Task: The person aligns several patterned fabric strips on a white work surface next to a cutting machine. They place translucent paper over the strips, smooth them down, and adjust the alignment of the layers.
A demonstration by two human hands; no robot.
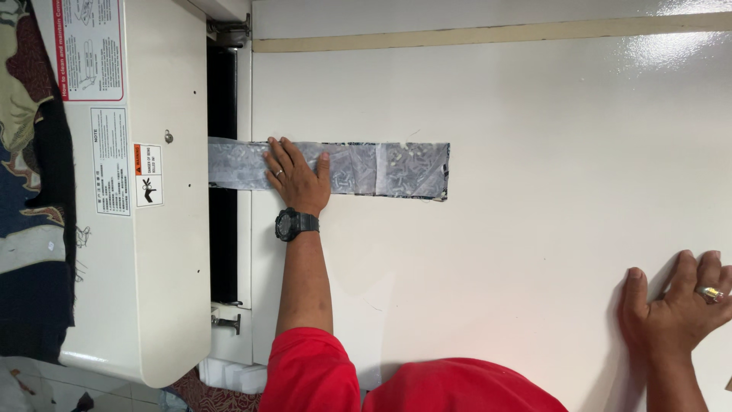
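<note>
A long grey-blue patterned fabric strip (381,169) lies flat on the white table (518,152). Its left end runs into the dark slot (222,91) of a cream machine (164,252). My left hand (296,180), with a black watch on the wrist and a ring on one finger, lies flat on the strip near the slot, fingers spread. My right hand (675,305), also with a ring, rests flat on the table far to the right, touching nothing else.
The machine's cream housing bears several printed labels (114,160). A tan band (488,34) runs along the table's far side. Patterned cloth (27,152) lies at the far left. My red sleeves (396,381) fill the lower edge.
</note>
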